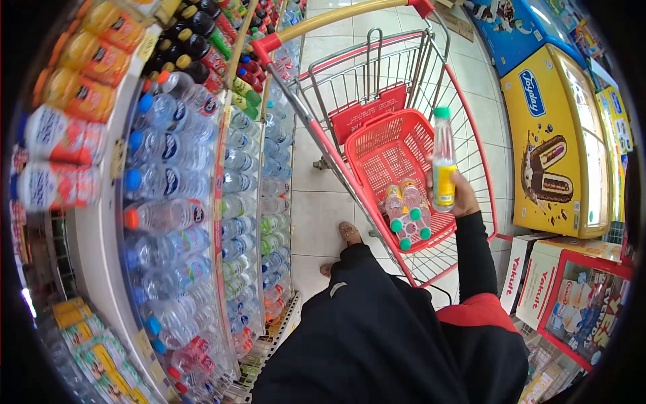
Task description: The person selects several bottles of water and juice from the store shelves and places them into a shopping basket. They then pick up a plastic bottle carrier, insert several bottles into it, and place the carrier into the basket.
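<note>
My right hand (461, 194) is closed around a clear bottle (443, 161) with a green cap and a yellow label. It holds the bottle upright above the right side of a red plastic basket (363, 151). Inside the basket, at its near end, lie several small bottles (409, 209) with green caps pointing toward me. The basket sits in a metal shopping cart (471, 128) with red trim and a yellow handle (336, 15). My left hand is out of sight.
Shelves of water bottles (168, 172) run along the left, with orange drinks (94, 60) at the upper left. A yellow ice cream freezer (548, 108) and Yakult boxes (535, 279) stand on the right. White floor tiles (323, 222) show beside the cart.
</note>
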Action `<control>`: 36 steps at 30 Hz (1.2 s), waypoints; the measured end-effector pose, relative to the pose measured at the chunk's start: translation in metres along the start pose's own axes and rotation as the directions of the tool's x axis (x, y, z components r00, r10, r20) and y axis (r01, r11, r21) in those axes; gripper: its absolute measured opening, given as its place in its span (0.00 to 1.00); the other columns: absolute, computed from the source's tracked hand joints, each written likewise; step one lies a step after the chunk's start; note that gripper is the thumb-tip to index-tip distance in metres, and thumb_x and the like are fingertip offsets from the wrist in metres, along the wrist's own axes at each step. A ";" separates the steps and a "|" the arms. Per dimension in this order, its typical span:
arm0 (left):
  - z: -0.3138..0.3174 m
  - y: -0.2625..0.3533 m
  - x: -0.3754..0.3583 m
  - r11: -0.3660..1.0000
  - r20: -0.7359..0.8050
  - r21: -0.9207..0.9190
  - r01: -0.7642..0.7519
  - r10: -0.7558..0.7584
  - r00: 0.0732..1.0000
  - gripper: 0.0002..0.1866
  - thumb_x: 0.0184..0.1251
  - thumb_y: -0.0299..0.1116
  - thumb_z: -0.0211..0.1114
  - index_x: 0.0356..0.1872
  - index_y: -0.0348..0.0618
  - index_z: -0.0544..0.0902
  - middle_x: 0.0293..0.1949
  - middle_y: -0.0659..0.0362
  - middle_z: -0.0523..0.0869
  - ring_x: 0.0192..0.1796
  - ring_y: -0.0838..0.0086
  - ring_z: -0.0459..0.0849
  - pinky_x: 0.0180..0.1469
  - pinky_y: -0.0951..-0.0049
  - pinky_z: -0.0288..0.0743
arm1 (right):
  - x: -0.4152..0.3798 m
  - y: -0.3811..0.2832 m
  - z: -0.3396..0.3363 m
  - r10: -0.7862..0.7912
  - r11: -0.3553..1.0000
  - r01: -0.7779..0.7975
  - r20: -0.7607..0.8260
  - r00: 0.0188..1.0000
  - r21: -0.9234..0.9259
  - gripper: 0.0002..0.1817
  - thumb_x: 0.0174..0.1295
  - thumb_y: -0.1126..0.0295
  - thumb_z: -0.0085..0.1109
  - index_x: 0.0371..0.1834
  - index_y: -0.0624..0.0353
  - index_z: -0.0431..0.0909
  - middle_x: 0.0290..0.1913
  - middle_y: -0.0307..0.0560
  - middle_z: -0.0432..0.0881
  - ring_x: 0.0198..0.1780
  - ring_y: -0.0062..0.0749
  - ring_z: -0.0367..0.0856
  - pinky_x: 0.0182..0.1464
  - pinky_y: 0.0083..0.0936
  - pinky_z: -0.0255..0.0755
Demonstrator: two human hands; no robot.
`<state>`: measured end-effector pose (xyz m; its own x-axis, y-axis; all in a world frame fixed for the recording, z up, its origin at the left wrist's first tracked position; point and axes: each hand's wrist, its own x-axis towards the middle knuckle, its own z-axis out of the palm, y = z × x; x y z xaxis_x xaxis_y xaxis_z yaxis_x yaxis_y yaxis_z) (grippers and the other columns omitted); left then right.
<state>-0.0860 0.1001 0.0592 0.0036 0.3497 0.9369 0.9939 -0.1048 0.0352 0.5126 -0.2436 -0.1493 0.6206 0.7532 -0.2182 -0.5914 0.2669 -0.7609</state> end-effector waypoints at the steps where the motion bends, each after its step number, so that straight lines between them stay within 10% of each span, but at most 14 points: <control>1: -0.002 -0.002 0.001 1.000 0.008 -0.006 0.010 -0.010 1.000 0.29 0.68 0.52 0.50 0.55 0.32 0.67 0.41 0.49 0.75 0.39 0.61 0.74 0.42 0.62 0.70 | -0.003 -0.017 0.030 -0.016 0.999 0.016 0.003 1.000 0.039 0.37 0.57 0.49 0.52 0.64 0.64 0.59 0.34 0.46 0.74 0.32 0.27 0.75 0.35 0.22 0.72; 6: -0.011 -0.025 -0.001 0.993 -0.022 0.098 -0.061 0.064 0.998 0.25 0.65 0.39 0.60 0.53 0.27 0.67 0.42 0.46 0.80 0.45 0.60 0.80 0.48 0.65 0.75 | -0.008 -0.065 0.143 -0.269 0.963 0.262 0.316 0.910 0.064 0.36 0.58 0.54 0.55 0.64 0.64 0.57 0.42 0.50 0.76 0.43 0.38 0.79 0.46 0.34 0.75; 9: -0.021 0.001 -0.002 0.920 -0.060 -0.389 -0.035 0.013 0.998 0.27 0.66 0.38 0.58 0.56 0.28 0.61 0.48 0.44 0.76 0.52 0.57 0.77 0.55 0.62 0.70 | -0.005 -0.073 0.210 -0.335 0.908 0.418 0.564 0.755 -0.019 0.43 0.50 0.64 0.67 0.66 0.59 0.50 0.48 0.54 0.73 0.47 0.48 0.79 0.53 0.47 0.72; 16: -0.060 0.009 -0.025 0.864 0.036 -0.496 0.083 -0.075 0.997 0.29 0.61 0.42 0.60 0.56 0.31 0.66 0.53 0.47 0.73 0.57 0.58 0.71 0.62 0.60 0.61 | -0.026 -0.028 0.391 -0.041 0.965 0.248 0.895 0.444 -0.079 0.49 0.34 0.69 0.78 0.60 0.55 0.53 0.46 0.50 0.74 0.50 0.51 0.78 0.53 0.51 0.72; 22: -0.090 -0.008 -0.025 0.876 0.119 -0.481 0.031 0.030 0.992 0.22 0.55 0.30 0.62 0.50 0.30 0.71 0.49 0.43 0.75 0.53 0.50 0.73 0.57 0.58 0.64 | -0.081 0.027 0.539 -0.042 0.966 0.259 0.994 0.098 0.015 0.32 0.56 0.62 0.62 0.60 0.58 0.57 0.49 0.50 0.73 0.55 0.49 0.75 0.57 0.43 0.68; 25: -0.093 -0.021 -0.029 0.867 0.080 -0.497 0.039 0.002 0.997 0.20 0.53 0.26 0.61 0.48 0.32 0.72 0.47 0.44 0.76 0.50 0.52 0.75 0.54 0.60 0.67 | -0.110 0.052 0.596 -0.209 0.786 0.582 0.976 -0.068 0.208 0.26 0.55 0.67 0.64 0.54 0.62 0.65 0.48 0.46 0.73 0.52 0.30 0.75 0.52 0.33 0.72; 28: -0.094 -0.029 -0.029 0.854 0.030 -0.519 0.027 -0.013 0.999 0.19 0.49 0.23 0.63 0.44 0.32 0.73 0.44 0.45 0.77 0.47 0.52 0.76 0.51 0.59 0.69 | -0.135 0.068 0.633 -0.080 0.659 0.748 0.996 -0.036 0.080 0.27 0.52 0.65 0.67 0.52 0.65 0.67 0.48 0.43 0.74 0.46 0.27 0.76 0.43 0.31 0.75; 32: -0.092 -0.031 -0.028 0.847 0.010 -0.532 -0.019 0.029 1.000 0.17 0.49 0.24 0.63 0.43 0.34 0.75 0.43 0.47 0.77 0.46 0.55 0.76 0.50 0.60 0.69 | -0.143 0.092 0.664 -0.305 0.201 0.909 0.905 -0.297 0.366 0.33 0.42 0.65 0.73 0.51 0.65 0.67 0.37 0.53 0.76 0.34 0.38 0.76 0.32 0.31 0.71; 36: -0.089 -0.023 -0.023 0.886 0.022 -0.454 -0.092 0.115 0.993 0.16 0.48 0.26 0.65 0.42 0.37 0.77 0.42 0.51 0.78 0.45 0.59 0.76 0.48 0.62 0.67 | -0.145 0.103 0.673 -0.302 0.152 0.954 0.931 -0.205 0.259 0.34 0.39 0.64 0.74 0.49 0.64 0.67 0.34 0.56 0.75 0.33 0.44 0.76 0.31 0.33 0.70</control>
<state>-0.1185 0.0118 0.0677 0.1200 0.3557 0.9269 0.8306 -0.5474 0.1025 0.0151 0.0792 0.2150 -0.4277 0.3246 0.8436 0.3681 0.9149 -0.1655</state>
